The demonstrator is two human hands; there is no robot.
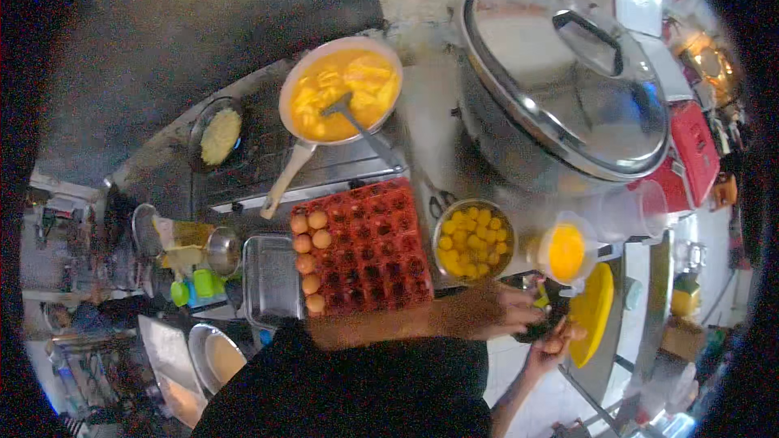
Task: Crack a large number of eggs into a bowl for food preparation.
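Note:
My left hand [502, 311] reaches across, its fingers blurred and apart, just below a metal bowl of egg yolks [476, 240]. My right hand [555, 342] is close beside it, left of a yellow oval lid or tray [593, 316]; its fingers are curled, and blur hides whether they hold anything. A dark container [544, 316] with green bits lies partly behind the hands. Above them is a clear plastic cup with orange-yellow liquid [566, 250]. The red egg tray [371, 243] holds several brown eggs [310, 283] along its left side.
A white pan [289, 179] of yellow food, with a grey spatula [368, 134], sits on the stove beside a small dark pan [198, 140]. A large lidded pot [517, 128] stands at upper right. A glass dish [274, 280] adjoins the egg tray; clear containers [645, 210] stand right.

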